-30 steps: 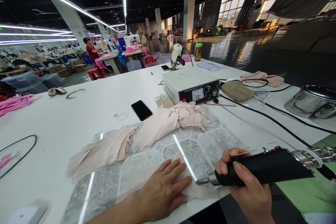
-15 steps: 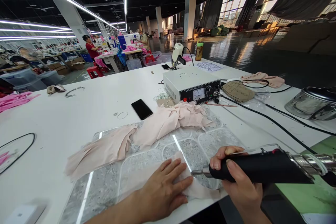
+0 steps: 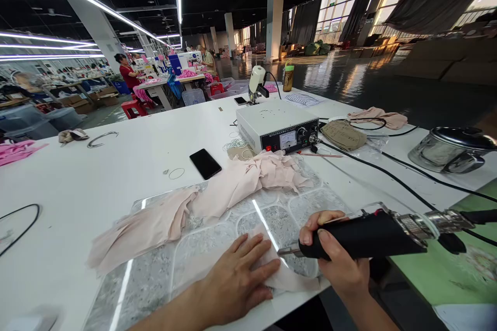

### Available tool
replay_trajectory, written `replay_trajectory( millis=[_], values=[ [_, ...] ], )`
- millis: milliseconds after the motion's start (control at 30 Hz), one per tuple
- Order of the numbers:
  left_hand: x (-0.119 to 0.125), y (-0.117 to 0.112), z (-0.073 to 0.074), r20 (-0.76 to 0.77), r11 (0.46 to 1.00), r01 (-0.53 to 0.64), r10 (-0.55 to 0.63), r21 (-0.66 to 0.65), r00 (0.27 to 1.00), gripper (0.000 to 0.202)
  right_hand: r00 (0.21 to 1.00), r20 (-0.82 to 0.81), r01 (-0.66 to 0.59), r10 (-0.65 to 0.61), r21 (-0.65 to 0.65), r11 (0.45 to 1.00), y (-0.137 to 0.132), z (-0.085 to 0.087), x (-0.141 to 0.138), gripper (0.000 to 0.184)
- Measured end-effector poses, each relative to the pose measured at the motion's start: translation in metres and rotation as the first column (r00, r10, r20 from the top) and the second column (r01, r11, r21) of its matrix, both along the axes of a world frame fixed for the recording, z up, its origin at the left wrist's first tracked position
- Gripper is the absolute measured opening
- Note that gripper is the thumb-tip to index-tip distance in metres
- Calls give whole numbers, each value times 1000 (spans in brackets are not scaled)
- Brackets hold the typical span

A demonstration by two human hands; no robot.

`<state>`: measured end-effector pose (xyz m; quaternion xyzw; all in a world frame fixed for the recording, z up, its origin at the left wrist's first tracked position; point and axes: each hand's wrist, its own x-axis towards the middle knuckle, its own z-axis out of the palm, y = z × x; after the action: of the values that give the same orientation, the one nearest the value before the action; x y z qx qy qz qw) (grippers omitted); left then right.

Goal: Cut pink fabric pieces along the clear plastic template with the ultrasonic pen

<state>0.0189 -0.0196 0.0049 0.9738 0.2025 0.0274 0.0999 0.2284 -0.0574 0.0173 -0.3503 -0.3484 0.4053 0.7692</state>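
My left hand point(image 3: 236, 279) lies flat, fingers spread, on a thin pale pink fabric piece point(image 3: 287, 280) at the near edge of a glass plate point(image 3: 155, 279) on the white table point(image 3: 116, 165). My right hand point(image 3: 334, 258) is closed round a black handheld cutting tool point(image 3: 361, 236); its metal tip point(image 3: 286, 251) rests at the fabric just right of my left fingertips. A black cable point(image 3: 388, 173) runs from the tool to a white control box point(image 3: 275, 126). A heap of pink fabric pieces point(image 3: 217, 191) lies across the far side of the plate.
A black phone point(image 3: 205, 163) lies left of the box. Behind it stand a small white machine point(image 3: 256, 81) and a bottle point(image 3: 288, 75). A metal pot lid point(image 3: 450, 149) sits at the right, a green mat point(image 3: 446, 269) near right. People work at far tables point(image 3: 128, 75).
My right hand has brought the tool leftward, so its tip has slid along the fabric closer to my left fingertips. My left hand stays flat on the fabric.
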Motion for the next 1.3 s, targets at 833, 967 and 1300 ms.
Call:
replay_trajectory(
  millis=[833, 967, 1300],
  values=[
    [-4, -14, 2, 102, 994, -4, -7, 107, 995, 39, 998, -24, -52, 51, -28, 998, -24, -12, 32, 3],
    [-3, -16, -1, 89, 992, -23, 11, 127, 996, 42, 998, -21, -56, 55, -39, 998, -26, -14, 36, 3],
    [9, -27, -6, 112, 973, -93, 70, 211, 991, 43, 999, -43, -35, 33, -45, 998, -24, -5, 34, 4]
  ],
)
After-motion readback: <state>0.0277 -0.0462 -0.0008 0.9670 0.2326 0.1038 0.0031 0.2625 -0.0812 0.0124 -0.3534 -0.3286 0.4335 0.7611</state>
